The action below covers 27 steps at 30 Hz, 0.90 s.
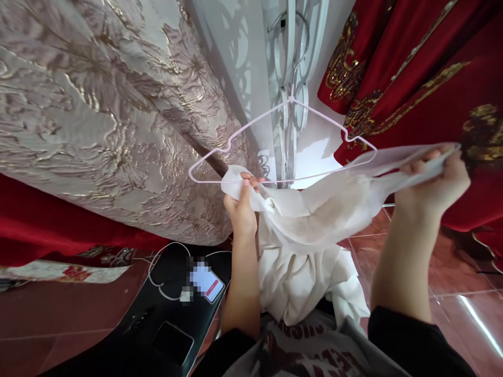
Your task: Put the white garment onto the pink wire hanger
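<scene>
A pink wire clothes hanger (291,99) hangs by its metal hook in front of a white scrollwork panel. Between my hands stretches a white garment (334,209) with a sheer upper part and gathered folds below, draping down to my lap. My left hand (242,207) pinches its left end close to the hanger's bottom bar. Farther out, past the hanger's right corner, my right hand (432,178) grips the sheer fabric and holds it taut. Part of the sheer cloth overlaps the hanger's right end; whether it is looped around it, I cannot tell.
Patterned pink-gold fabric (118,120) hangs on the left, red gold-trimmed cloth (412,78) on the right. A black seat-like surface (137,319) at lower left bears a lit phone (210,285), a dark phone (173,343) and a white cable (157,277). The floor (459,272) has red tiles.
</scene>
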Tool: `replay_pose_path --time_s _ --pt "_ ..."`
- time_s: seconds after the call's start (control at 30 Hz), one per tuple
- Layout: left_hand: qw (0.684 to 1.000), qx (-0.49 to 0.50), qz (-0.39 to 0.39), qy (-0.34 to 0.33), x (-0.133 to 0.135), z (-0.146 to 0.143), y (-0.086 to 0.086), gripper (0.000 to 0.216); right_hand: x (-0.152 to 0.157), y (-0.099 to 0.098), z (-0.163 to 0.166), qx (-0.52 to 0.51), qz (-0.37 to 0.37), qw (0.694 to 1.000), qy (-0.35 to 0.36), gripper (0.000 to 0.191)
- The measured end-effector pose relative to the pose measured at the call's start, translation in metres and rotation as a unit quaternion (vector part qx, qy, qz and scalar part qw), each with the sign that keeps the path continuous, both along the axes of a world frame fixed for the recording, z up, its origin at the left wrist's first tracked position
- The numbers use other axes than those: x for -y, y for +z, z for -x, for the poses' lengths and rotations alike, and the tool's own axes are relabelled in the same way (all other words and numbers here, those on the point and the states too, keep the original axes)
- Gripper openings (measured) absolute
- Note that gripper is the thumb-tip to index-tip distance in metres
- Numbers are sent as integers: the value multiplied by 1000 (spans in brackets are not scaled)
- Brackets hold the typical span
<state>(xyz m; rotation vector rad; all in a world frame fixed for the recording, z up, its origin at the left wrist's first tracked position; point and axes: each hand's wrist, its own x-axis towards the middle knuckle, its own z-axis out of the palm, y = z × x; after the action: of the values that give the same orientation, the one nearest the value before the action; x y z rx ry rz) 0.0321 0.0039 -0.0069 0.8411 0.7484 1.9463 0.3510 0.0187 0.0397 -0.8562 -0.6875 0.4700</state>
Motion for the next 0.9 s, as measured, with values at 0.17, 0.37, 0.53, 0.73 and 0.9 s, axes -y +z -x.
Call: replay_pose_path --time_s 0.17,0.37,0.53,0.73,0.9 --pt "995 58 40 -73 -3 -12 -5 32 34 -39 86 45 -42 995 -76 35" --pt "987 105 88 -82 6 -34 -11 33 22 -53 132 248 96 957 117 50" --pt "982 125 117 -74 25 -19 -20 34 12 -62 126 207 71 972 87 50" --pt "992 62 108 -17 29 57 -5 25 13 -61 125 212 64 970 98 48" --pt "994 -69 84 -30 18 81 44 41 12 -62 133 199 51 970 132 45"
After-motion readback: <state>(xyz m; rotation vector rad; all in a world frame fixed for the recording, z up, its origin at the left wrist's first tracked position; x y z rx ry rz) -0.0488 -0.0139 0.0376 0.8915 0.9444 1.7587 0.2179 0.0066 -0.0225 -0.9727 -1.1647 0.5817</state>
